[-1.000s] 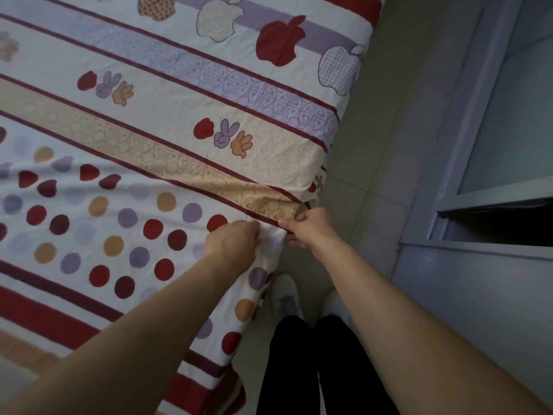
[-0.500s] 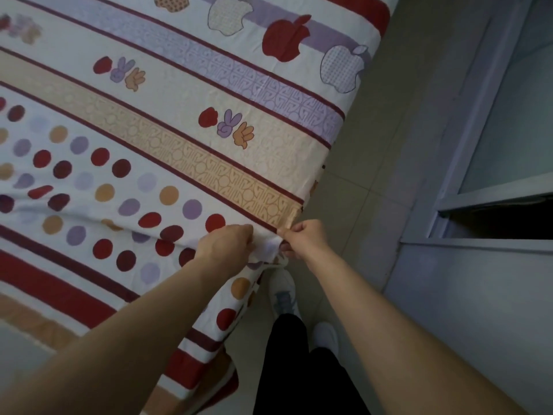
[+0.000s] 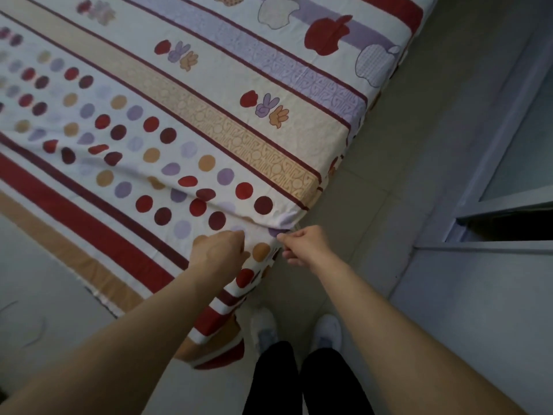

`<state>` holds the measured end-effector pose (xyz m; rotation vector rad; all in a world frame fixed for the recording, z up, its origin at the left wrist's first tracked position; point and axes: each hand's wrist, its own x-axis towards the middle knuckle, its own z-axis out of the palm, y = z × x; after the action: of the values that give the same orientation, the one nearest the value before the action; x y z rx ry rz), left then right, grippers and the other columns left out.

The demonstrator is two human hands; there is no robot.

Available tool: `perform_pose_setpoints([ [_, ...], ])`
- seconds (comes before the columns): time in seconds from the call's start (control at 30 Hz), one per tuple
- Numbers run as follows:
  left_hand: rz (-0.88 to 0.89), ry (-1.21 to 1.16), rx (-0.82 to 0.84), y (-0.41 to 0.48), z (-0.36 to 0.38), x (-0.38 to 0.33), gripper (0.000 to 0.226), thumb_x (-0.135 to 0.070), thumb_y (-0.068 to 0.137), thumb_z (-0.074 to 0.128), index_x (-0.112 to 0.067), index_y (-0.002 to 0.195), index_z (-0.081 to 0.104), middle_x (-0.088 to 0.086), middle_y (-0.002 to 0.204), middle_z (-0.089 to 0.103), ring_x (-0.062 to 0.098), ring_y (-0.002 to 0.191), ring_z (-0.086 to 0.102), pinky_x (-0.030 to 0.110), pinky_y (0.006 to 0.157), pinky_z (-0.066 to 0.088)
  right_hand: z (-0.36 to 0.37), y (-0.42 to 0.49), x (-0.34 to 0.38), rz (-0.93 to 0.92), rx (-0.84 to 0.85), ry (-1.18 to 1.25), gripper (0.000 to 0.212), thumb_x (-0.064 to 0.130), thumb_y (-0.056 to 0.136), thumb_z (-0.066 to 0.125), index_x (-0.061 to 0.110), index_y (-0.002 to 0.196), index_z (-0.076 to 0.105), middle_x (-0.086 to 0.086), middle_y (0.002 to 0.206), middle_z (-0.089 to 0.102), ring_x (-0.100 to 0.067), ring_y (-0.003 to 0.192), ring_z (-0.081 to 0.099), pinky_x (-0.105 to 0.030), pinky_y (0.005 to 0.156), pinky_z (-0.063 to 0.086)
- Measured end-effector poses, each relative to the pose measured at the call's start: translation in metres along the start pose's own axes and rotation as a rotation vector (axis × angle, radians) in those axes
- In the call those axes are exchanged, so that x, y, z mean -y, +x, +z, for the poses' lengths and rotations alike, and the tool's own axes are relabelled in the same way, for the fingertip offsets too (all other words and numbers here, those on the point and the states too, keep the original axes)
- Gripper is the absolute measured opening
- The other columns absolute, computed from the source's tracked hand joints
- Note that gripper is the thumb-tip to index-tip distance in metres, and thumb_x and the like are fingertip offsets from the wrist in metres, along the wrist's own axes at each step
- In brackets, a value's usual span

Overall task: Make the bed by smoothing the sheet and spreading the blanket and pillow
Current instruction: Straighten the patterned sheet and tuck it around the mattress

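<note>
L hand [image 3: 220, 251] & R hand [image 3: 302, 245], fingers curled, pinch the bedsheet [image 3: 209, 115] edge. A fold [image 3: 167, 182] has risen beyond L hand since 1 s ago; smoothing's unfinished.

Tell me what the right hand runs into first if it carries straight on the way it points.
The sheet. The right hand points up-left, pinching its hanging edge beside a raised fold; going on, it would push straight into that fold, though depth there is hard to judge.
</note>
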<state>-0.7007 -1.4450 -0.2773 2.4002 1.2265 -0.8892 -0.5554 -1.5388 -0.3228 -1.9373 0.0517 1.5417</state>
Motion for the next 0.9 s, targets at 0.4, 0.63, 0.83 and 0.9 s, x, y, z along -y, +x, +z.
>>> perform_pose_setpoints([
  [0.4, -0.042, -0.155, -0.046, -0.045, 0.065, 0.09, 0.005, -0.027, 0.095, 0.062, -0.027, 0.1, 0.059, -0.008, 0.097, 0.059, 0.015, 0.089, 0.062, 0.035, 0.076, 0.059, 0.077, -0.009, -0.052, 0.008, 0.016, -0.064, 0.032, 0.022, 0.089, 0.076, -0.002, 0.106, 0.064, -0.016, 0.095, 0.072, -0.014, 0.061, 0.066, -0.03, 0.059, 0.059],
  [0.63, 0.058, -0.222, -0.146, -0.06, 0.096, 0.108, 0.039, -0.044, 0.085, 0.073, -0.03, 0.118, 0.057, -0.009, 0.114, 0.055, 0.014, 0.105, 0.055, 0.029, 0.084, 0.054, 0.103, -0.005, -0.076, -0.06, -0.121, -0.041, 0.024, 0.021, 0.087, 0.077, -0.002, 0.083, 0.07, -0.017, 0.081, 0.075, -0.029, 0.071, 0.075, -0.049, 0.071, 0.063],
  [0.83, 0.115, -0.186, -0.325, -0.059, 0.111, 0.1, 0.011, -0.03, 0.092, 0.069, -0.023, 0.099, 0.065, -0.008, 0.094, 0.058, 0.014, 0.088, 0.057, 0.032, 0.074, 0.055, 0.11, -0.009, -0.086, -0.086, -0.154, 0.073, 0.026, 0.017, 0.091, 0.074, 0.002, 0.081, 0.056, -0.018, 0.082, 0.073, -0.022, 0.063, 0.073, -0.038, 0.061, 0.063],
  [0.9, 0.139, -0.155, -0.323, -0.055, 0.107, 0.099, 0.004, -0.022, 0.093, 0.066, -0.023, 0.089, 0.068, -0.008, 0.087, 0.057, 0.015, 0.082, 0.057, 0.034, 0.069, 0.056, 0.11, -0.012, -0.085, -0.088, -0.166, 0.092, 0.026, 0.017, 0.092, 0.073, 0.004, 0.083, 0.052, -0.016, 0.078, 0.07, -0.02, 0.06, 0.071, -0.033, 0.056, 0.062],
])
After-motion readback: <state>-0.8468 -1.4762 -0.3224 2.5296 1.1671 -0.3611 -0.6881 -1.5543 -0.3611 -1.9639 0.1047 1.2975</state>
